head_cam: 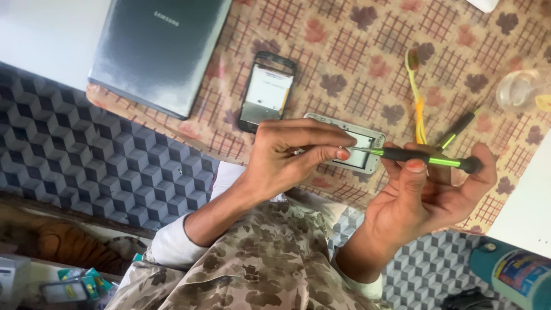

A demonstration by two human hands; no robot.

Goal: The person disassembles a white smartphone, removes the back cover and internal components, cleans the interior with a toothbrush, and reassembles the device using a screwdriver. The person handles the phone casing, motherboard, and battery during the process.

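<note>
My right hand [427, 198] grips a slim screwdriver [425, 157] with a black and green handle, held level with its metal tip pointing left. My left hand [293, 152] pinches that tip between thumb and forefinger. Whether a small part sits in the pinch is too small to tell. Just behind both hands a silver phone frame [367, 143] lies flat on the patterned cloth [356, 51]. A black phone body [267, 92] with a white inner panel lies further back, to the left.
A grey flat device [160, 51] rests at the back left. A yellow-orange toothbrush [416, 97], a second dark screwdriver [456, 129] and a clear cup [519, 89] lie at the right. A teal can [516, 275] stands bottom right beside a white slab [528, 201].
</note>
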